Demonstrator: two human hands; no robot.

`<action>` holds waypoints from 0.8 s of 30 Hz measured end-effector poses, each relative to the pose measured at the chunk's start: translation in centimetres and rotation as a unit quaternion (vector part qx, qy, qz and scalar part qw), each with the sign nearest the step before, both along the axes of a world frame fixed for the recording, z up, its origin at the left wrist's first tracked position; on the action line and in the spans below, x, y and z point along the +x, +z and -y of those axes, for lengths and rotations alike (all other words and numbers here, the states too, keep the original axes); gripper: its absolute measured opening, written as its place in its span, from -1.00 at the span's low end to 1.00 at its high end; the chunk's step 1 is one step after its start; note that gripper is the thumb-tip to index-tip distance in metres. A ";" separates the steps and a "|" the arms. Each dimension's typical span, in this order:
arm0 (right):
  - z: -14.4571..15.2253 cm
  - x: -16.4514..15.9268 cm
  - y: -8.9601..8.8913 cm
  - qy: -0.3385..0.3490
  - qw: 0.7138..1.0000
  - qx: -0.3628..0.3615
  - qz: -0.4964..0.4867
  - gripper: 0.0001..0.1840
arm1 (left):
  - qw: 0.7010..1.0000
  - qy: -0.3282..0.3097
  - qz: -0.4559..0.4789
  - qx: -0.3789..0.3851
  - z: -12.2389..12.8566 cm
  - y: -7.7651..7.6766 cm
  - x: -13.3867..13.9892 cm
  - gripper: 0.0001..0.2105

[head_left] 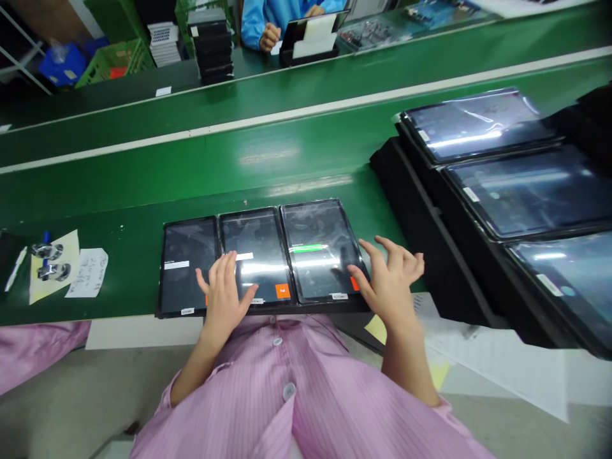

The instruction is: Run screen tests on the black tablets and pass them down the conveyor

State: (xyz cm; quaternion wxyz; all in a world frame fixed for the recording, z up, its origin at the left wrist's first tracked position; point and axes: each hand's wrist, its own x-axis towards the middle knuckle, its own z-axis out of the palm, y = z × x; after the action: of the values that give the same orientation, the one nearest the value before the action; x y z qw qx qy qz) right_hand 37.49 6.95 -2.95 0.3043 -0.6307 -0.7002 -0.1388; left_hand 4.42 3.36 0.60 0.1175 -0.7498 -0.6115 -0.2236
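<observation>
Three tablets lie side by side along the near edge of the green bench. The left tablet (184, 280) and the middle tablet (261, 236) have dark screens with a white bar. On the right tablet (318, 229) a green bar shows. My left hand (224, 294) is over the gap between the left and middle tablets, fingers stretched out. An orange "Fail" square is visible on the middle screen. My right hand (389, 277) is spread at the right tablet's lower right, its thumb over an orange square. Whether the fingertips touch the glass I cannot tell.
Several more tablets (530, 191) rest on black foam holders (425, 242) at right. To the left are a handwritten note (87, 273), yellow paper (71, 255) with metal parts, and a white pen (16, 269). Across the bench, a person in blue sleeves (255, 25) sits near a black stack (210, 48).
</observation>
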 end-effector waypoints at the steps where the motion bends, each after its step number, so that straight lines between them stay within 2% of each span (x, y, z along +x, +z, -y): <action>1: -0.1 -0.1 0.0 0.003 1.000 0.000 0.000 -0.38 | 1.000 -0.004 -0.003 -0.013 0.0 0.1 -0.1 -0.35; 5: -0.4 -0.4 0.3 0.014 1.000 0.008 -0.003 -0.38 | 0.999 0.002 0.018 -0.046 0.2 0.8 -1.6 -0.30; 8: -0.5 -0.3 0.4 0.018 1.000 0.011 -0.001 -0.38 | 0.995 0.082 0.049 -0.010 0.4 0.8 -4.2 -0.28; 11: -0.5 -0.2 0.5 0.019 1.000 0.001 0.006 -0.45 | 0.978 0.191 0.085 -0.007 0.7 0.5 -7.9 -0.32; 12: -0.5 -0.3 0.5 0.019 1.000 0.000 0.006 -0.46 | 0.973 0.208 0.103 -0.009 0.8 0.3 -9.1 -0.32; 14: -0.5 -0.4 0.5 0.024 1.000 -0.002 0.003 -0.47 | 0.970 0.200 0.140 -0.011 1.0 0.2 -11.2 -0.30; 16: -0.6 -0.8 0.8 0.030 1.000 -0.007 0.001 -0.48 | 0.973 0.161 0.162 -0.014 1.2 0.2 -12.4 -0.34; 18: -0.8 -1.4 1.1 0.037 0.999 -0.011 0.005 -0.48 | 0.977 0.136 0.162 -0.019 1.4 0.4 -13.0 -0.38; 24: -1.5 -2.5 2.7 0.058 0.998 0.034 0.020 -0.39 | 0.978 0.133 0.149 -0.066 1.6 0.9 -14.2 -0.36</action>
State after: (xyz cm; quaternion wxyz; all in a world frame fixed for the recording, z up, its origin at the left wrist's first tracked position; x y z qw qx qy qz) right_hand 34.96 8.46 -0.20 0.3188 -0.5758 -0.7364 -0.1569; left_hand -9.76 1.75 1.51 0.0041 -0.6263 -0.7299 -0.2739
